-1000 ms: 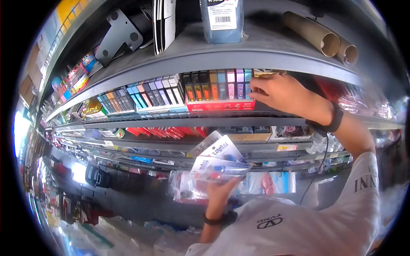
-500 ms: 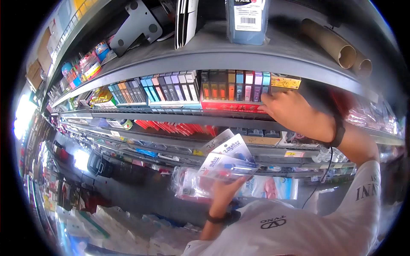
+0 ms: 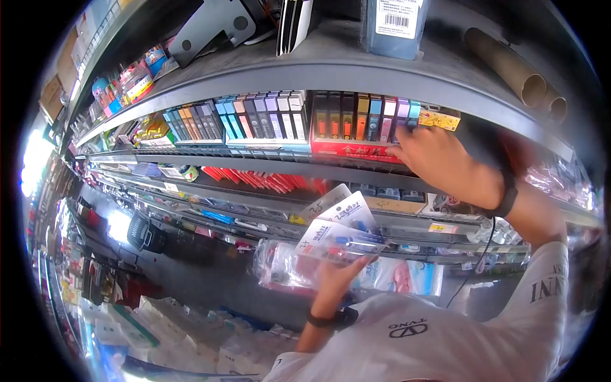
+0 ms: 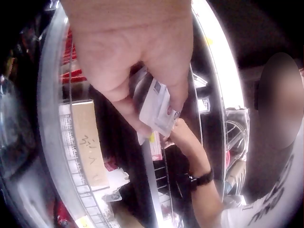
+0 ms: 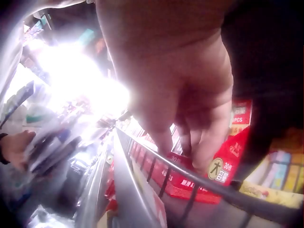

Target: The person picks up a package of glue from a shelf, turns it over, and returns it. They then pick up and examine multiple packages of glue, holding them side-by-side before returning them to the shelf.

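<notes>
Here, my right hand (image 3: pixel 445 162) is up at the right end of the shelf (image 3: pixel 254 167), against the red tray (image 3: pixel 356 149) that sits along its front edge. The slim packs (image 3: pixel 372 118) stand upright in that tray, long axis vertical, in a row running left from my fingertips. The last pack is at my fingertips, and a yellow box (image 3: pixel 439 119) lies just beyond them. From the wrist, my fingers (image 5: pixel 204 147) hang curled in front of the tray, behind the wire rail (image 5: pixel 190 175). I cannot tell whether they pinch a pack or only touch it. My left hand (image 3: pixel 337 277) is well below the shelf's front edge, pinching a fan of card packets (image 3: pixel 340 239) whose tops tilt up toward the shelf. The right hand is much nearer the packs.
</notes>
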Demonstrator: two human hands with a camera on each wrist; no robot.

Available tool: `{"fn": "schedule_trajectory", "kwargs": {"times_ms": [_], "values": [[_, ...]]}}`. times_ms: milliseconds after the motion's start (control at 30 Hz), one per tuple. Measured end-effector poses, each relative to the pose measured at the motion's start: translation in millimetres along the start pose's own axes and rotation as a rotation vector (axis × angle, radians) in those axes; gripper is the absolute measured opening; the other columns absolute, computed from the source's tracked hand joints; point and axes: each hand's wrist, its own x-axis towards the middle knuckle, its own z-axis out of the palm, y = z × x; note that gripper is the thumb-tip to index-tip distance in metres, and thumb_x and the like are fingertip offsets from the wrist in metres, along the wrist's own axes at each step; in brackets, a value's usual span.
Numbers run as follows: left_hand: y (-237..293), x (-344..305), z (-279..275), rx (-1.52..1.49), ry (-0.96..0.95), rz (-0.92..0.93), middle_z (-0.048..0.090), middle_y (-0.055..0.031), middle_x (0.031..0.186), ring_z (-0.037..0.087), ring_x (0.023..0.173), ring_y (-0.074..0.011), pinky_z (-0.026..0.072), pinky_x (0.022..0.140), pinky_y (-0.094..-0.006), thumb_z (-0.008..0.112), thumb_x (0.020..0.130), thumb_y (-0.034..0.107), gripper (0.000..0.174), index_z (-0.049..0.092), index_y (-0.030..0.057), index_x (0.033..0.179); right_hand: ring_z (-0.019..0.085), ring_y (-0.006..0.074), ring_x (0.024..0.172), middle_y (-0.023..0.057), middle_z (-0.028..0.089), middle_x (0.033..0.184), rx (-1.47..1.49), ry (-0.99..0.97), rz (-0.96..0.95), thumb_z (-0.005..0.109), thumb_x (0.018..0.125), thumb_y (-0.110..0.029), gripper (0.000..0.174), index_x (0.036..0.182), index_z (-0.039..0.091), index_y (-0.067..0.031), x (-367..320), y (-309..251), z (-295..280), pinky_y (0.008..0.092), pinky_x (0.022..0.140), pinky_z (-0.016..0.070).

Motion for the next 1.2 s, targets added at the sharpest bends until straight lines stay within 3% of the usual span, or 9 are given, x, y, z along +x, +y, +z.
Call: {"fn": "schedule_trajectory", "kwargs": {"times_ms": [367, 467, 567, 767, 867, 967, 1033, 1100, 1200], "values": [[-2.0, 2.7, -5.5, -0.068, -0.061, 0.001, 0.059, -0.0170, 0.123, 0.061, 0.113, -0.0265, 0.0537, 0.094, -0.0383, 0.075, 0.080, 0.000, 0.062, 0.045, -0.0069, 0.133, 0.067, 0.0377, 0.075, 0.0196, 0.065, 0.077, 0.141, 0.026, 0.028, 0.059, 0.094, -0.031, 0.033, 0.092, 0.060, 0.0016, 20.0, 22.1, 30.5, 0.0453, 0.068, 0.0542], [-7.6, 0.6, -7.8, -0.044, -0.020, -0.006, 0.058, -0.0177, 0.124, 0.061, 0.113, -0.0280, 0.0542, 0.094, -0.0394, 0.074, 0.080, -0.003, 0.064, 0.042, -0.0062, 0.135, 0.066, 0.0387, 0.078, 0.0221, 0.065, 0.078, 0.119, 0.127, -0.016, 0.057, 0.095, -0.028, 0.032, 0.089, 0.060, 0.0028, 23.3, 31.9, 40.9, 0.0465, 0.069, 0.0537], [-8.2, -2.3, -6.2, -0.086, 0.009, -0.114, 0.056, -0.0183, 0.126, 0.060, 0.114, -0.0293, 0.0540, 0.095, -0.0402, 0.072, 0.079, -0.006, 0.066, 0.040, -0.0052, 0.137, 0.066, 0.0397, 0.080, 0.0239, 0.065, 0.079, 0.215, 0.091, -0.045, 0.056, 0.095, -0.025, 0.031, 0.085, 0.062, 0.0036, 30.5, 39.4, 41.7, 0.0467, 0.071, 0.0534], [-19.6, -8.0, -7.5, -0.109, 0.025, -0.122, 0.055, -0.0191, 0.127, 0.059, 0.115, -0.0316, 0.0545, 0.095, -0.0438, 0.070, 0.079, -0.011, 0.065, 0.039, -0.0040, 0.137, 0.065, 0.0413, 0.081, 0.0239, 0.065, 0.082, 0.149, 0.061, -0.095, 0.057, 0.094, -0.021, 0.028, 0.086, 0.066, 0.0037, 39.2, 41.3, 55.6, 0.0473, 0.073, 0.0531], [-12.7, -9.1, 2.1, -0.140, 0.050, -0.098, 0.062, -0.0190, 0.116, 0.066, 0.101, -0.0293, 0.0581, 0.086, -0.0424, 0.075, 0.078, -0.002, 0.060, 0.045, -0.0061, 0.129, 0.065, 0.0408, 0.082, 0.0231, 0.066, 0.084, 0.228, 0.154, -0.046, 0.058, 0.093, -0.022, 0.027, 0.087, 0.066, 0.0033, 33.8, 40.2, 51.0, 0.0467, 0.074, 0.0528], [-8.2, -15.2, 2.9, -0.093, 0.048, -0.046, 0.061, -0.0177, 0.120, 0.065, 0.104, -0.0275, 0.0556, 0.089, -0.0394, 0.075, 0.078, -0.001, 0.062, 0.044, -0.0052, 0.131, 0.065, 0.0383, 0.081, 0.0225, 0.066, 0.085, 0.314, 0.029, 0.105, 0.060, 0.092, -0.024, 0.028, 0.088, 0.064, 0.0036, 27.7, 47.4, 41.4, 0.0452, 0.074, 0.0524], [-4.4, -21.5, 3.3, -0.131, 0.084, -0.046, 0.060, -0.0164, 0.122, 0.064, 0.106, -0.0259, 0.0533, 0.092, -0.0375, 0.076, 0.078, 0.000, 0.063, 0.044, -0.0049, 0.132, 0.066, 0.0368, 0.080, 0.0223, 0.066, 0.085, 0.384, -0.082, 0.203, 0.060, 0.092, -0.025, 0.030, 0.092, 0.063, 0.0041, 16.1, 51.7, 2.2, 0.0443, 0.074, 0.0521], [-1.3, -26.8, 5.1, -0.162, 0.102, -0.067, 0.060, -0.0154, 0.123, 0.063, 0.108, -0.0246, 0.0513, 0.094, -0.0362, 0.077, 0.078, 0.001, 0.065, 0.043, -0.0047, 0.133, 0.066, 0.0349, 0.082, 0.0216, 0.066, 0.087, 0.476, -0.151, 0.287, 0.061, 0.093, -0.028, 0.033, 0.103, 0.061, 0.0031, 5.1, 70.0, 0.7, 0.0437, 0.076, 0.0515], [0.0, -27.7, 6.3, -0.173, 0.108, -0.106, 0.060, -0.0145, 0.122, 0.062, 0.109, -0.0239, 0.0500, 0.096, -0.0355, 0.078, 0.078, 0.002, 0.066, 0.043, -0.0041, 0.134, 0.067, 0.0364, 0.093, 0.0239, 0.067, 0.096, 0.252, -0.057, 0.290, 0.063, 0.089, -0.019, 0.030, 0.107, 0.063, 0.0046, -2.6, 109.5, 55.3, 0.0447, 0.081, 0.0516]]}}
